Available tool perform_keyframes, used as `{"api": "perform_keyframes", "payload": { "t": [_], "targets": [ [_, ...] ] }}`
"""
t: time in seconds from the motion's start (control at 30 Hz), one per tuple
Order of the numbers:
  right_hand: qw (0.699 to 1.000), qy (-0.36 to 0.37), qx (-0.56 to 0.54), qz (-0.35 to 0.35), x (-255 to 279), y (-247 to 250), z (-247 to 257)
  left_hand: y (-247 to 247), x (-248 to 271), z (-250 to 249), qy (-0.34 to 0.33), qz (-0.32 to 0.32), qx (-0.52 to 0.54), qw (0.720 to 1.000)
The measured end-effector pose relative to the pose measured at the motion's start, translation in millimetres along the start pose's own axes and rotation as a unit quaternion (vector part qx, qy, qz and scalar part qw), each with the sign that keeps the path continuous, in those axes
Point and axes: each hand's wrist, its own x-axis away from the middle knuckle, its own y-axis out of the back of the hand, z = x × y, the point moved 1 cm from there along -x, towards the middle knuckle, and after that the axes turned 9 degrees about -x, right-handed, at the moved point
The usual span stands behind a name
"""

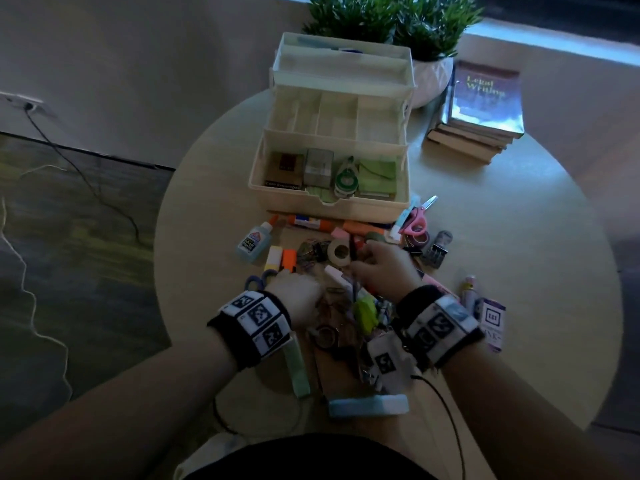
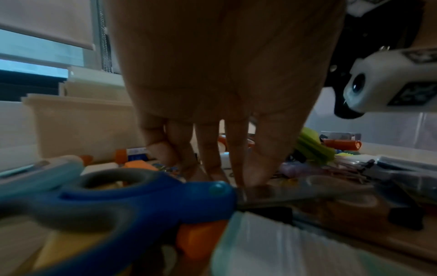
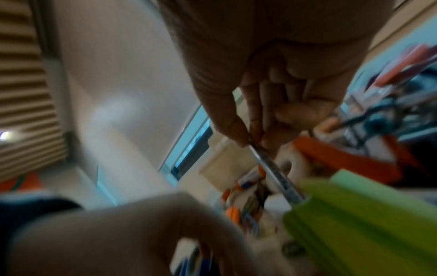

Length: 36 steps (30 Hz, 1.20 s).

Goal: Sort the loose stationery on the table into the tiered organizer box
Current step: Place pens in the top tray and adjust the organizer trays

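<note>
Step in hand: picking a pen [image 3: 272, 168] from the clutter mid-table. Right hand [image 1: 381, 268] pinches it between thumb and fingertips. Left hand [image 1: 294, 296], fingers straight, rests on the pile. Organizer box [image 1: 329, 202] sits open toward the far edge; next, likely carry the pen there.

Both forearms bare, each wrist w/ black band [image 1: 254, 327] carrying white blocks w/ black square markers. Under right wrist: white camera box [image 2: 387, 82], thin black cable [image 1: 446, 407] behind.

Dim, window-lit pictures; wrist views blurred, edges distorted.
</note>
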Motion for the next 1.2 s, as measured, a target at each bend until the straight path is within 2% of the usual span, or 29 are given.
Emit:
{"api": "perform_keyframes", "payload": {
  "t": [0.1, 0.23, 0.37, 0.5, 0.57, 0.73, 0.83, 0.97, 1.1, 1.2],
  "targets": [
    [0.983, 0.001, -0.161, -0.087, 10, 28, -21, 5, -8, 2, -0.030, 0.017, 0.040, 0.999],
    [0.954, -0.003, -0.245, -0.172, 32, 61, -52, 12, -19, 11, -0.055, -0.015, 0.024, 0.998],
    [0.943, 0.002, -0.289, -0.168, 55, 70, -69, 10, -25, 15, -0.114, 0.039, -0.064, 0.991],
    [0.937, -0.003, -0.305, -0.169, 54, 65, -71, 11, -30, 13, -0.171, 0.008, -0.146, 0.974],
    [0.940, 0.011, -0.297, -0.168, 47, 67, -62, 17, -37, 16, -0.186, 0.015, -0.167, 0.968],
    [0.947, 0.053, -0.285, -0.140, 18, 97, -23, 59, -36, 49, -0.141, 0.018, -0.119, 0.983],
    [0.957, 0.061, -0.261, -0.106, -6, 117, 4, 100, -16, 80, -0.115, -0.033, -0.109, 0.987],
    [0.983, 0.067, -0.153, -0.074, -56, 137, 38, 152, 5, 135, -0.050, -0.160, 0.042, 0.985],
    [0.993, 0.076, -0.003, -0.086, -133, 166, 72, 187, -11, 191, 0.042, -0.352, 0.170, 0.920],
    [0.985, 0.080, 0.128, -0.087, -188, 188, 106, 205, -47, 230, 0.096, -0.412, 0.203, 0.883]
  ]
}}
